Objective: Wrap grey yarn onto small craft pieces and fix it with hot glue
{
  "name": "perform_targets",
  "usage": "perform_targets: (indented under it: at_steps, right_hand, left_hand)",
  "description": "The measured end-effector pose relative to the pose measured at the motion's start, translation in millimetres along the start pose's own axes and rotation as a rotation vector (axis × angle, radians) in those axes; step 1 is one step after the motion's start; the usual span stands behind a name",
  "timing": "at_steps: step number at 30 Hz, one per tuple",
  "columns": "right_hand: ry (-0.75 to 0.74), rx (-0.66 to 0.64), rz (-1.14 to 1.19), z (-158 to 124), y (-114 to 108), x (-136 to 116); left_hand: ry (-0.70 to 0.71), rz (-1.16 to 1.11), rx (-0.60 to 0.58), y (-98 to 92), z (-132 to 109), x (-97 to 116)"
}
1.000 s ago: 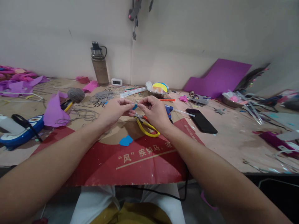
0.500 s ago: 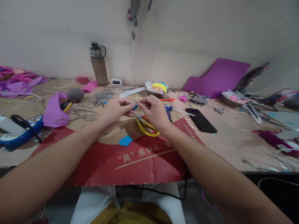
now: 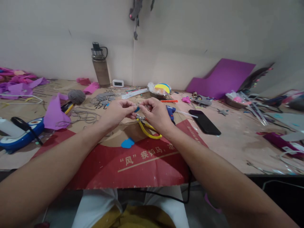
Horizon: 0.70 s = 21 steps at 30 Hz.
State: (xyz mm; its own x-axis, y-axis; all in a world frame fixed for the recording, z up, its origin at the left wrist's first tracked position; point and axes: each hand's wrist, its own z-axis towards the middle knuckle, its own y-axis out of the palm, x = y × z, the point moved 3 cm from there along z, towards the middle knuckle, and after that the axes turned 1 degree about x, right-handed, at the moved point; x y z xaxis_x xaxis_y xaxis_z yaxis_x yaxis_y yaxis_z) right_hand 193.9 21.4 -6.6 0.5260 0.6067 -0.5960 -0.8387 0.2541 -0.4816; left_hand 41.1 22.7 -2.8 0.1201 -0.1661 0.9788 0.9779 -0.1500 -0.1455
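Observation:
Thumb and fingers of my left hand (image 3: 120, 111) pinch a small blue piece (image 3: 137, 109), which looks like felt or foam. My right hand (image 3: 155, 113) meets it from the other side, its thumb and forefinger closed at the piece's edge; the fingertips hide most of it. Just beneath the hands lie yellow-handled pliers (image 3: 149, 130), partly covered by my right hand. Nearer to me a flat blue cutout (image 3: 127, 143) rests on the red and brown cardboard (image 3: 152, 172). Behind my right wrist shows a blue glue gun (image 3: 170, 112) with a clear glue stick in it.
A black phone (image 3: 204, 122) lies right of the hands. Grey yarn (image 3: 76, 96) and purple felt (image 3: 56, 112) are at left, near a blue device (image 3: 21, 134). Along the wall stand a water bottle (image 3: 101, 69), a small clock (image 3: 118, 83) and a bowl (image 3: 159, 94).
Both hands stay almost in place, with only slight shifts of the fingers at the small blue piece. Nothing else has visibly moved.

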Motion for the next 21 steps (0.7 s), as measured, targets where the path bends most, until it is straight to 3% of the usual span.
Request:
perform_targets:
  at_steps: [21]
  right_hand:
    - [0.131, -0.047, 0.178, -3.3, 9.4, -1.0]
  left_hand:
    - [0.077, 0.033, -0.036, 2.8, -3.9, 3.2]
